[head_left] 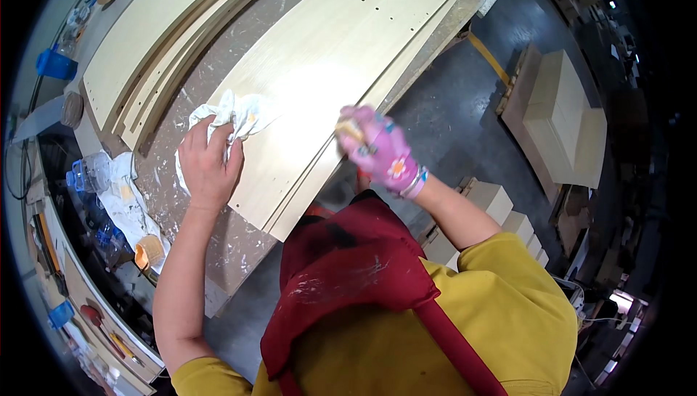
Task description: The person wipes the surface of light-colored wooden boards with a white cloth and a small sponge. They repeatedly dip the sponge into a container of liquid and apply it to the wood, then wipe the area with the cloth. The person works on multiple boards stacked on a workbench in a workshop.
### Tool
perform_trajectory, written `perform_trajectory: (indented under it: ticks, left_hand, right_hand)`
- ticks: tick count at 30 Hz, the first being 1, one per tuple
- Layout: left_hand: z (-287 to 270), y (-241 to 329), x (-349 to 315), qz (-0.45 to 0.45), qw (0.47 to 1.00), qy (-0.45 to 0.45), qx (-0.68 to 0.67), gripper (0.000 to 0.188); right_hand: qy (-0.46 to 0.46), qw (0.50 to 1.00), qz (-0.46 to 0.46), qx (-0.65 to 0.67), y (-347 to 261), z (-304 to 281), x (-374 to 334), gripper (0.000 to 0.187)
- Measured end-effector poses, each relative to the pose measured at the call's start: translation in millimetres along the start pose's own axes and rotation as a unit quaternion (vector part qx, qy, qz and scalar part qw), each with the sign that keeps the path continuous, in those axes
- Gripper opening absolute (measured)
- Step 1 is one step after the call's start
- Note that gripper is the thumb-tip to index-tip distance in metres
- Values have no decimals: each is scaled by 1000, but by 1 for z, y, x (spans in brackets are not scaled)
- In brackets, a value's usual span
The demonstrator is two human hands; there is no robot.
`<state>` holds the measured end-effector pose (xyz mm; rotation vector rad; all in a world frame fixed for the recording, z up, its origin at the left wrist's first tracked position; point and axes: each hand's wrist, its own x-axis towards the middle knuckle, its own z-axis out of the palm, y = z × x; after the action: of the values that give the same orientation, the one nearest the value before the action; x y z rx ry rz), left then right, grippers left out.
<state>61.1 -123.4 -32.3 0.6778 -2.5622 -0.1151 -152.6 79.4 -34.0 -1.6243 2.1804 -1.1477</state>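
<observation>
Red apron (352,251) is worn nearest. By the right hand (381,150), a blurred tan pad (352,132) seems clasped; by the left hand (207,160), white cloth (250,114) is loosely held. Edge rubbing is apparently being done on the pale panel (327,40) upon the table (236,251); steady pressure is called for next.

Mustard-yellow short-sleeved shirt (508,301) on your back, its left sleeve (205,376) at 7 o'clock and right sleeve (488,252) at 4, under a deep-red apron (341,269) streaked with pale smears — one red strap (459,346) slants toward 5 o'clock. Your right hand (379,150) wears a pink glove (392,150) with blue-green patches — a white, orange-centred flower (397,167) marks its 4 o'clock. Your left hand (208,164) is bare.
</observation>
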Motion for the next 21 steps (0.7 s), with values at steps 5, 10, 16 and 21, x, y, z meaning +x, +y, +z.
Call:
perform_trajectory:
  ticks: [5, 10, 16, 21]
  left_hand:
    - [-1, 0, -1, -4, 1000, 4, -6, 21]
    - [0, 0, -1, -8, 1000, 0, -11, 21]
    - [3, -4, -4, -2, 1000, 9, -6, 21]
    - [3, -4, -2, 8, 999, 25, -17, 21]
  right_hand:
    - [74, 996, 41, 40, -12, -13, 8, 32]
    - [112, 988, 103, 28, 3, -2, 17, 31]
    - [-68, 991, -14, 112, -68, 53, -39, 30]
    - [73, 981, 130, 121, -45, 24, -16, 31]
